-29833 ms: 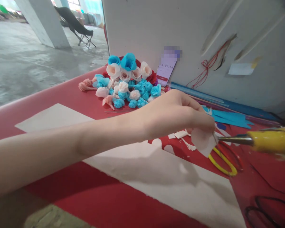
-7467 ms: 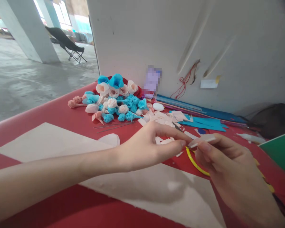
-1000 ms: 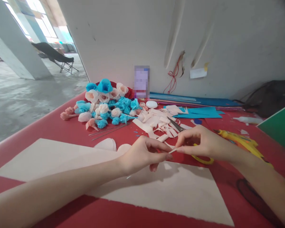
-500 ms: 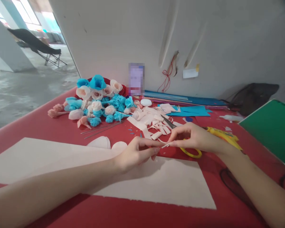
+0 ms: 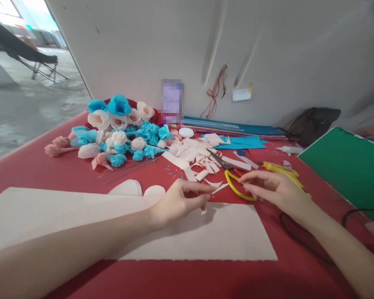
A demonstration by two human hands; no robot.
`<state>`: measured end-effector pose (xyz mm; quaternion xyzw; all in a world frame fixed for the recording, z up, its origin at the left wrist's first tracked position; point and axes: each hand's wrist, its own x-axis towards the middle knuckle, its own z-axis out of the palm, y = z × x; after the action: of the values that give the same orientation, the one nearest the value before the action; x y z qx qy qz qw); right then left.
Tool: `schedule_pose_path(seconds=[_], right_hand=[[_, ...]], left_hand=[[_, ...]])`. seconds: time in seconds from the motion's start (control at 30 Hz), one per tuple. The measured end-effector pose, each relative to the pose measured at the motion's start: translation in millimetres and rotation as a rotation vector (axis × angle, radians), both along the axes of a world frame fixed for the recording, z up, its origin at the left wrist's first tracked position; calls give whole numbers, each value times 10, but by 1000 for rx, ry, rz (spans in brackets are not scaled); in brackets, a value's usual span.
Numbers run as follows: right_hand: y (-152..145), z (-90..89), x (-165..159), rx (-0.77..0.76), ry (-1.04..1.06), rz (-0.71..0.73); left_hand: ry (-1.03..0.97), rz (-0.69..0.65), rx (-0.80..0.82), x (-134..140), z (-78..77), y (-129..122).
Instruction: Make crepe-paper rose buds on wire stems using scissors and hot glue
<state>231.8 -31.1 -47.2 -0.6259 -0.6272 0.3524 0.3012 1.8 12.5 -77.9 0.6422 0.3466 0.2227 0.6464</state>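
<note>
My left hand (image 5: 182, 201) is above the large sheet of pale paper (image 5: 224, 236), its thumb and fingers pinched on a thin, pale paper strip (image 5: 220, 188) that points to the right. Just right of the strip lie scissors (image 5: 229, 176) with yellow handles and dark blades. My right hand (image 5: 269, 187) hovers at the handles with thumb and fingers apart; whether a fingertip touches them I cannot tell. Beyond my left hand lie rounded paper pieces (image 5: 127, 187) at the sheet's far edge. Cut pale paper scraps (image 5: 190, 153) are heaped behind the scissors.
Blue, white and pink paper flowers (image 5: 121, 137) crowd the red table's (image 5: 162, 278) back left, with thin wires (image 5: 131, 169) beside them. A yellow glue gun (image 5: 286, 176), a dark cable (image 5: 299, 243) and a green board (image 5: 345, 166) are on the right. Blue paper (image 5: 243, 142) lies behind.
My right hand has left the paper strip and moved right to the scissors' handles, its fingers parting. The left hand keeps the strip. The whole view has shifted slightly.
</note>
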Motion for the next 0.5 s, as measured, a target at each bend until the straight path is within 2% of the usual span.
schedule_pose_path(seconds=[0.13, 0.27, 0.5], right_hand=[[-107, -137, -5, 33, 26, -125], [-93, -226, -225, 16, 110, -115], [-84, -220, -409, -43, 249, -89]], left_hand=[[8, -1, 1, 20, -11, 7], [1, -32, 38, 47, -21, 14], [-4, -101, 92, 56, -28, 22]])
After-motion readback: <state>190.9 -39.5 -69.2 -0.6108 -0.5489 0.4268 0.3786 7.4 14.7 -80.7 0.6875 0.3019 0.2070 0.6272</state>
